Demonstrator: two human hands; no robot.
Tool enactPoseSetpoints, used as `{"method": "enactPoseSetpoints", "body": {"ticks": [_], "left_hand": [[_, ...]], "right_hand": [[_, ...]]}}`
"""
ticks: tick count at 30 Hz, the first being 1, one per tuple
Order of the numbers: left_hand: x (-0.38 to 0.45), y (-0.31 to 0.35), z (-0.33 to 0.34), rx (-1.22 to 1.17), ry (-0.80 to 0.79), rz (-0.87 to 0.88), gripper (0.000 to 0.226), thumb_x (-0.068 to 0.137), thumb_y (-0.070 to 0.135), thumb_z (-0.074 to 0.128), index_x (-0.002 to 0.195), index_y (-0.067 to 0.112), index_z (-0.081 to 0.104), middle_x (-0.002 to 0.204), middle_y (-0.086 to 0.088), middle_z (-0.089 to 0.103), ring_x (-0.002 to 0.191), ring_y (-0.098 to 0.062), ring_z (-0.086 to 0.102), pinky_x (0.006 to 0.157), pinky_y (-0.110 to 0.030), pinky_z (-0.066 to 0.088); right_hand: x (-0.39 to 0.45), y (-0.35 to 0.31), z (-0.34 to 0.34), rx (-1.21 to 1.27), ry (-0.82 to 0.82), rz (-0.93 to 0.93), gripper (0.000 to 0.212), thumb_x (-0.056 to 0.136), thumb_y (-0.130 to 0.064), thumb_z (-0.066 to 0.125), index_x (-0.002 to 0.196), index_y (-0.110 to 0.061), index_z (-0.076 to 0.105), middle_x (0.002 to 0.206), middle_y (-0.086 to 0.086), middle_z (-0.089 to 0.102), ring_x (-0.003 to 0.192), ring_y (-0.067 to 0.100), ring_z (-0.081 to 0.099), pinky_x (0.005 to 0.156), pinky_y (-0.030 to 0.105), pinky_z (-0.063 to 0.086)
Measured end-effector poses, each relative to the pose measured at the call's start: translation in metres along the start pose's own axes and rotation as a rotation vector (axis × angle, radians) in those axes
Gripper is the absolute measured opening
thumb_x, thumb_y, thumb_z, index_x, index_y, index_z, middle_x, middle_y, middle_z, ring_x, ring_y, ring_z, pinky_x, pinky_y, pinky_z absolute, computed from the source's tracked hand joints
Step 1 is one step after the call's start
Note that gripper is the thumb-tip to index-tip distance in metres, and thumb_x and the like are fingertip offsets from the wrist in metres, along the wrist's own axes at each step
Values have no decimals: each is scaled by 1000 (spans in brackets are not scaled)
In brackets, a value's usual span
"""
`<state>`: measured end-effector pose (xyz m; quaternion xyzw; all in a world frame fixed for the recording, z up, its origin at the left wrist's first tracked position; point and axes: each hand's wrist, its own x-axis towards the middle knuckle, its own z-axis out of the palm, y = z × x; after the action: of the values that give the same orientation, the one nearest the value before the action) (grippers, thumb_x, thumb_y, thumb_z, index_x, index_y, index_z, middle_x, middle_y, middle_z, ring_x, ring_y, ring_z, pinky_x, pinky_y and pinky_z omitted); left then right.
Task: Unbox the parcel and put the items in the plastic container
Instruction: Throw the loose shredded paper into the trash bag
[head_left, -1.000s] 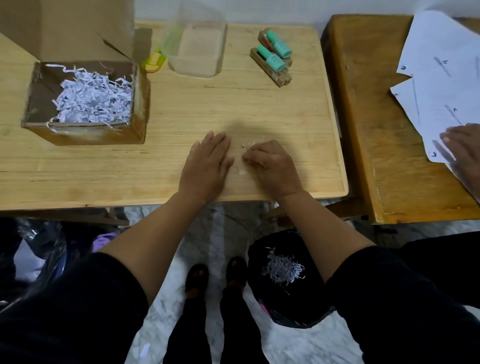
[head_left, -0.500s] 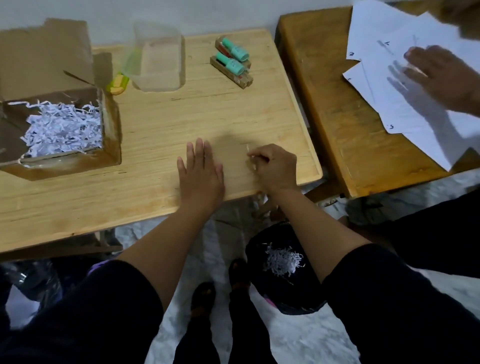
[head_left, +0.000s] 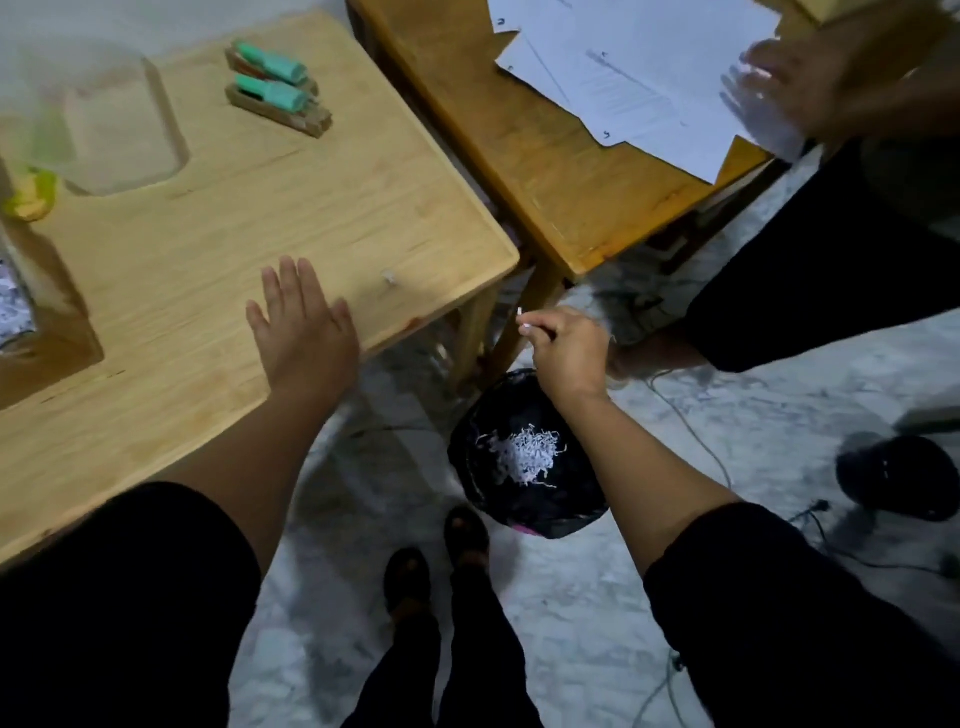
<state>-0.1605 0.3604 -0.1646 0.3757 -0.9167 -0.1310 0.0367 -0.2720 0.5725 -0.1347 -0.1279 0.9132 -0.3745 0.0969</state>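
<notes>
pinching a paper shred (head_left: 523, 318) in the right hand (head_left: 569, 353) above the black bin (head_left: 524, 457) (shreds inside); left hand (head_left: 301, 325) lying flat, fingers spread, on the table (head_left: 208, 249)

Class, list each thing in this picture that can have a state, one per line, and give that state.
Plastic container: open, upright, looks empty.
Cardboard box: open, shredded paper inside.
Black bag: open, shredded paper inside.
Left hand: flat on the table, holding nothing.
Right hand: pinched on a paper scrap, above the bag.
</notes>
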Motion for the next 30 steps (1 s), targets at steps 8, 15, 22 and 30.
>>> {"method": "enactPoseSetpoints", "body": {"ticks": [8, 15, 22, 30], "left_hand": [[1, -1, -1, 35, -5, 3, 56, 97, 27, 27, 146, 1, 15, 156, -18, 15, 145, -34, 10, 114, -55, 10], [0, 0, -2, 38, -4, 10, 56, 98, 28, 26, 146, 1, 15, 156, -17, 15, 145, -33, 9, 115, -54, 10], [-1, 1, -2, 49, 5, 2, 57, 98, 31, 22, 146, 2, 14, 157, -16, 14, 146, -31, 9, 116, -53, 10], [-3, 1, -3, 41, 3, 14, 57, 98, 30, 21, 146, 2, 13, 157, -15, 13, 146, -30, 8, 116, -53, 8]], "right_hand": [[-2, -5, 7, 37, 60, -88, 16, 82, -4, 64, 93, -4, 74, 96, 16, 72, 92, 26, 65, 75, 10, 35], [21, -63, 45, 59, 4, -345, 15, 77, -2, 68, 91, -2, 75, 84, 18, 73, 80, 30, 68, 75, 13, 42], [33, -92, 75, -208, -307, -438, 31, 94, -11, 49, 123, -8, 58, 106, 20, 62, 100, 31, 57, 80, 33, 42], [27, -77, 66, -300, -270, -421, 24, 93, -10, 47, 100, -2, 68, 103, 18, 58, 97, 29, 54, 73, 27, 34]]}}
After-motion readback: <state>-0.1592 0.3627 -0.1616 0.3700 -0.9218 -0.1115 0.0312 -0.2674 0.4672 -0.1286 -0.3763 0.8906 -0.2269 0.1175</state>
